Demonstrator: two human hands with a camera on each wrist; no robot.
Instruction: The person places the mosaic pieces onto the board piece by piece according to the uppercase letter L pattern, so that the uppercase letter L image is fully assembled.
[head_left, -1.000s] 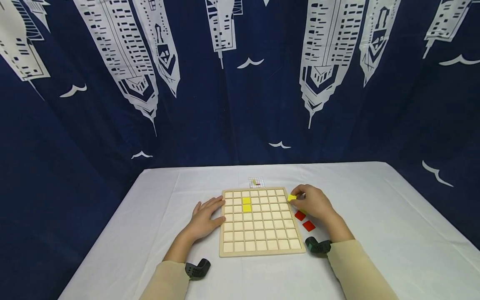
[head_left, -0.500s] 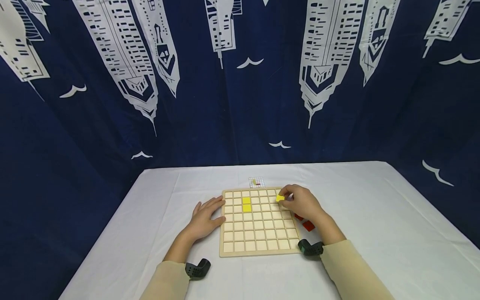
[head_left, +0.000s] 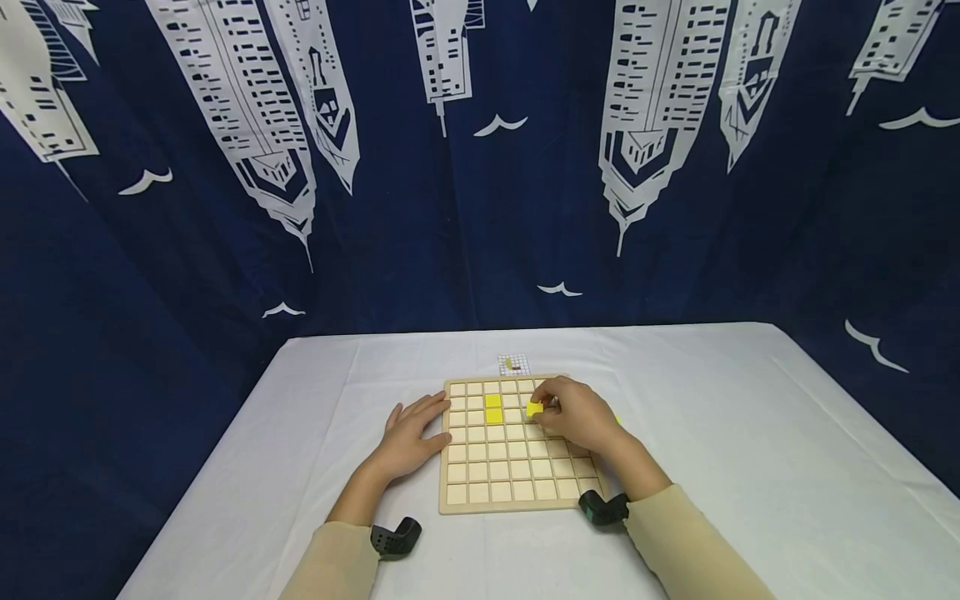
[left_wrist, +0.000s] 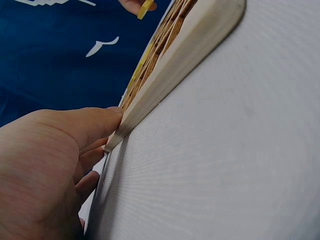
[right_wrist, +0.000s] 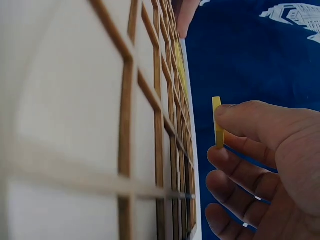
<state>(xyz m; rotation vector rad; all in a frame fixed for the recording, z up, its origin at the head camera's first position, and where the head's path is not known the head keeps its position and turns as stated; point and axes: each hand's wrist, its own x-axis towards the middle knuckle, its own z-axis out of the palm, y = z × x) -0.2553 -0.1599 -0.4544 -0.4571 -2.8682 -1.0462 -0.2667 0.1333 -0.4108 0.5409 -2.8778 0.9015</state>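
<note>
A pale wooden grid board (head_left: 525, 506) lies on the white-covered table. Two yellow tiles (head_left: 493, 416) sit in neighbouring cells, one behind the other, left of the middle near its far side. My right hand (head_left: 581, 417) pinches a third yellow tile (head_left: 533, 409) between thumb and fingers, over the far right part of the grid. In the right wrist view this tile (right_wrist: 218, 122) is held edge-on, apart from the board. My left hand (head_left: 408, 437) rests at the board's left edge with fingers extended; the left wrist view shows its thumb touching the wooden rim (left_wrist: 175, 75).
A small printed grid card (head_left: 513, 364) with yellow and red marks lies just behind the board. A bit of yellow (head_left: 617, 419) peeks out beside the right wrist. Dark wrist devices (head_left: 396, 538) sit on both arms. A blue patterned curtain (head_left: 465, 233) hangs behind the table (head_left: 225, 500).
My right hand has carried the yellow tile leftward, from beside the board's right edge to over the grid. The red tiles there are now hidden behind the arm. My left hand stays put.
</note>
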